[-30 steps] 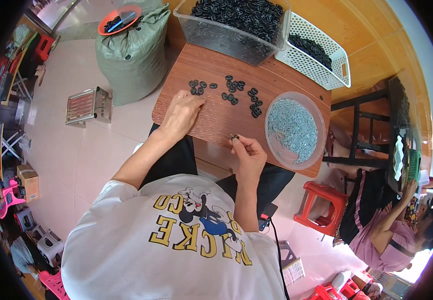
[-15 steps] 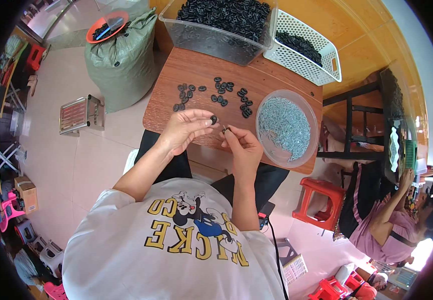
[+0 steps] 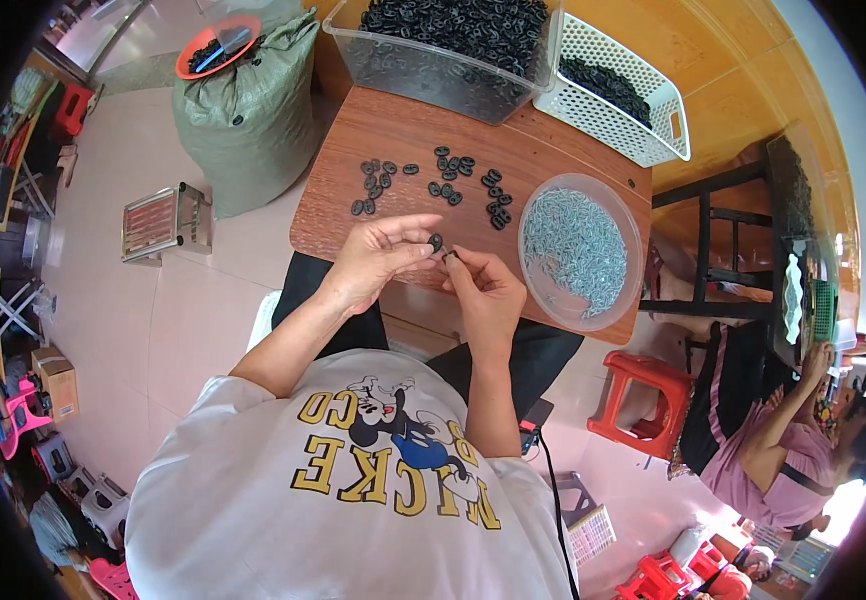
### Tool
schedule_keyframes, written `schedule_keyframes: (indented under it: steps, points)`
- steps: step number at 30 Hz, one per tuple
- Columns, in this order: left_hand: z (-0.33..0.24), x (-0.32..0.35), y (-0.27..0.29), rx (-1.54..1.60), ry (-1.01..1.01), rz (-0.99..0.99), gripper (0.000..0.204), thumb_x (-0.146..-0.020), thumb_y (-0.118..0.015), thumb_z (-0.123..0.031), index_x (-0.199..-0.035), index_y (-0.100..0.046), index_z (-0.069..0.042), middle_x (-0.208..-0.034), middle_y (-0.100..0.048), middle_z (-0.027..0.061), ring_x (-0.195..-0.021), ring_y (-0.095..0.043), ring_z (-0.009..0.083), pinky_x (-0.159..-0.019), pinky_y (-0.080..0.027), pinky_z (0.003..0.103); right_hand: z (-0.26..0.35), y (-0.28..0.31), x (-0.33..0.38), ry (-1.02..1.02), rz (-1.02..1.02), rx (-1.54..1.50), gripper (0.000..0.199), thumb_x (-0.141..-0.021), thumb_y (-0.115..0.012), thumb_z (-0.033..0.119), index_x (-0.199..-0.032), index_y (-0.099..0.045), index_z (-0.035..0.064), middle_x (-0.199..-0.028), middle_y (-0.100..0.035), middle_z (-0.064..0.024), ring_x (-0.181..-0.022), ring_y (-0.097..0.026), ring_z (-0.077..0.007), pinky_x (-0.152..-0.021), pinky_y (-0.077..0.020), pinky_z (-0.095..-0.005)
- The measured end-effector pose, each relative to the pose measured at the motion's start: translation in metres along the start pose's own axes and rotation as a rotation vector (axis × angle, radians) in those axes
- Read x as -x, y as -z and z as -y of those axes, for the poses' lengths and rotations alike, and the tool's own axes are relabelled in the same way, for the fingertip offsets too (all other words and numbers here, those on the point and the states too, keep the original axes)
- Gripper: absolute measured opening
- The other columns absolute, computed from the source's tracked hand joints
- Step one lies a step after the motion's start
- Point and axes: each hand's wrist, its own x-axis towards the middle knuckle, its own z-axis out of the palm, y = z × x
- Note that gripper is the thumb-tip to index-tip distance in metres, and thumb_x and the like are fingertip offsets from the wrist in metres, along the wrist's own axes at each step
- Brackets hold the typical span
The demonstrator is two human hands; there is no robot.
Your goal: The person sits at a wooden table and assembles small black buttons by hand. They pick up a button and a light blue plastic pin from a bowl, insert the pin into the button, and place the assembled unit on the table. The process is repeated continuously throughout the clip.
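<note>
The left hand (image 3: 378,262) is raised over the near edge of a small wooden table (image 3: 393,120), with thumb and forefinger pinching a small black oval part (image 3: 436,241). The right hand (image 3: 486,292) sits just beside it at 4 o'clock, fingers curled, its fingertips pressed on a tiny item (image 3: 450,255) too small to identify. The two hands nearly meet at the fingertips.

Table surface: reddish-brown wood grain. A scatter of loose black parts (image 3: 433,180) lies at 12 o'clock from the hands. A round clear bowl (image 3: 581,250) of pale blue-grey small pieces stands at 3 o'clock, at the right end of the table. At the far edge, a clear plastic bin (image 3: 443,50) heaped with black parts stands at 12 o'clock; a white perforated basket (image 3: 618,100), also holding black parts, stands at 1 o'clock, just beside the bin.

Room: pale tiled floor. A green woven sack (image 3: 248,110) stands at 10 o'clock, touching the left end of the table, with a red dish (image 3: 218,45) on top. A small metal rack (image 3: 158,222) is on the floor at 9 o'clock. A red plastic stool (image 3: 643,400) stands at 4 o'clock. Beyond it, another person in a pink top (image 3: 783,460) is seated near a dark metal stand (image 3: 713,260).
</note>
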Motion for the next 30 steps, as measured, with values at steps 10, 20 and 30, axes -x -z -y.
schedule_keyframes:
  steps: [10,20,30]
  points:
    - [0.011,-0.005,0.012,0.195,0.100,-0.066,0.012,-0.085,-0.058,-0.001,-0.097,-0.059,-0.001,-0.095,-0.064,0.0115,-0.090,-0.065,0.0249,-0.079,-0.056,0.034,-0.004,-0.001,0.002,-0.070,0.030,-0.193,0.010,-0.082,-0.063,0.001,-0.092,-0.064,-0.0032,-0.081,-0.066,-0.0081,-0.068,-0.061,-0.0093,-0.063,-0.0486,-0.0204]
    - [0.017,0.002,-0.006,0.189,0.019,-0.144,0.025,-0.084,-0.062,-0.004,-0.107,-0.059,0.006,-0.097,-0.065,0.0151,-0.091,-0.065,0.0226,-0.078,-0.054,0.032,-0.015,-0.002,0.001,-0.079,0.008,-0.152,0.012,-0.079,-0.067,0.001,-0.090,-0.066,-0.0036,-0.073,-0.063,-0.0041,-0.063,-0.056,-0.0077,-0.060,-0.0453,-0.0195]
    - [0.024,0.004,-0.008,-0.017,-0.086,-0.165,0.017,-0.083,-0.064,-0.004,-0.098,-0.066,0.005,-0.091,-0.067,0.0129,-0.082,-0.064,0.0153,-0.077,-0.053,0.028,-0.024,0.002,-0.001,-0.070,0.021,-0.131,0.011,-0.080,-0.067,0.004,-0.088,-0.067,-0.0039,-0.076,-0.065,-0.0059,-0.065,-0.059,-0.0085,-0.060,-0.0479,-0.0204]
